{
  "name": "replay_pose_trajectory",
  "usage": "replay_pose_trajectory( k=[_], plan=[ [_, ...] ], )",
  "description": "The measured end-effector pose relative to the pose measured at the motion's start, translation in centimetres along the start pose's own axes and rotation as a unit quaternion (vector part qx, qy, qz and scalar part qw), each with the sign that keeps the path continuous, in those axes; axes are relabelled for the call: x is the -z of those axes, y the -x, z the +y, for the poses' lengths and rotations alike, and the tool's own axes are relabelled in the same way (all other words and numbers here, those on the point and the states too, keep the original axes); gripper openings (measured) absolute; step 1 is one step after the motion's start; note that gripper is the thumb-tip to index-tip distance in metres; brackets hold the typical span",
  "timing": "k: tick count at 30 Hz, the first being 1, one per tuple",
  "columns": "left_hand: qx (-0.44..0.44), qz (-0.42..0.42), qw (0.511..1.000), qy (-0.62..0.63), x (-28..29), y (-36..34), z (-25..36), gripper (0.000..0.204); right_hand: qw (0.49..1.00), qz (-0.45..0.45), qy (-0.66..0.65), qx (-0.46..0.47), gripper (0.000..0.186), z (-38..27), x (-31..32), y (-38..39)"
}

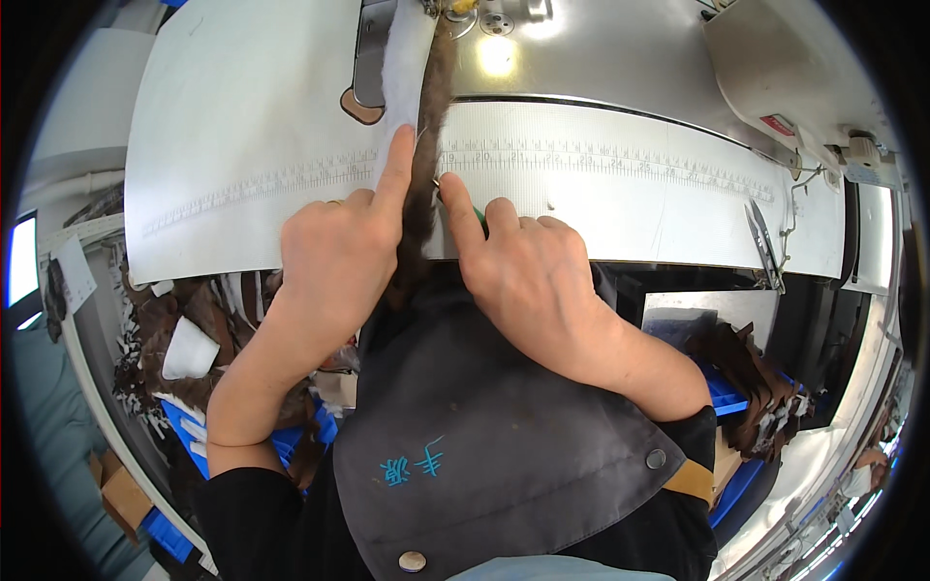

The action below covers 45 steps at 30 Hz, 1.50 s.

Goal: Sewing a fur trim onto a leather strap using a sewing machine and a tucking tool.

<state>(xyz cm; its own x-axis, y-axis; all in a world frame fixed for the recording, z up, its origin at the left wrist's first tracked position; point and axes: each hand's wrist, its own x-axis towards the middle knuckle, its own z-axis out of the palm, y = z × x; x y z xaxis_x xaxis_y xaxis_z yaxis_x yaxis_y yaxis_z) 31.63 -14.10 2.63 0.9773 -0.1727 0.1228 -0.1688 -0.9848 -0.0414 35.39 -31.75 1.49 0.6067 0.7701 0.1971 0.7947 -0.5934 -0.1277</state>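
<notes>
A sewing machine (601,60) and scraps (741,368) show a workshop.

At upper left, the tabletop (242,107) is leaving room for passing; at upper centre, a fur strip (441,82) is crossing; at upper right, a machine housing (785,63) is blocking the way.

A long white strip (405,68) and a long, narrow brown fur strip (438,97) lie side by side, touching, white on the left and brown on the right. Both run from the far side toward the near side. The white one looks smooth and flat, its near part hidden under the left hand (344,237). The brown one is fuzzy-edged and slightly bent, reaching the table's near edge (291,267). A slim tool (480,215), partly green, sits mostly hidden in the right hand (528,257).
</notes>
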Motion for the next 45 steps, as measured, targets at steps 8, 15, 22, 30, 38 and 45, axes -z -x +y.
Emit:
replay_pose_trajectory(
  k=[8, 15, 22, 30, 38, 45],
  plan=[
    [-0.030, -0.079, 0.996, -0.025, -0.5, -0.3, 0.0, 0.069, 0.990, -0.051, -0.122, -0.050, 0.047, 1.6, 0.5, 0.9],
    [0.013, -0.066, 0.977, 0.200, -1.1, -0.2, 0.7, 0.073, 0.931, 0.062, -0.313, -0.177, 0.044, 2.5, -1.0, -2.2],
    [0.027, -0.044, 0.976, 0.212, -1.7, 0.1, 0.5, 0.079, 0.953, 0.097, -0.207, -0.198, 0.040, 1.8, -2.6, -6.2],
    [0.019, -0.056, 0.962, 0.267, -1.7, 0.0, -0.3, 0.081, 0.953, 0.033, -0.260, -0.150, 0.039, 3.5, -2.3, -6.3],
    [0.043, -0.062, 0.941, 0.329, -1.4, -0.1, -0.4, 0.076, 0.960, 0.019, -0.266, -0.089, 0.041, 3.8, -1.5, -4.6],
    [0.108, -0.041, 0.921, 0.372, -1.4, 0.3, -0.1, 0.071, 0.947, 0.036, -0.249, -0.202, 0.039, 6.0, 0.0, -1.7]
  ],
)
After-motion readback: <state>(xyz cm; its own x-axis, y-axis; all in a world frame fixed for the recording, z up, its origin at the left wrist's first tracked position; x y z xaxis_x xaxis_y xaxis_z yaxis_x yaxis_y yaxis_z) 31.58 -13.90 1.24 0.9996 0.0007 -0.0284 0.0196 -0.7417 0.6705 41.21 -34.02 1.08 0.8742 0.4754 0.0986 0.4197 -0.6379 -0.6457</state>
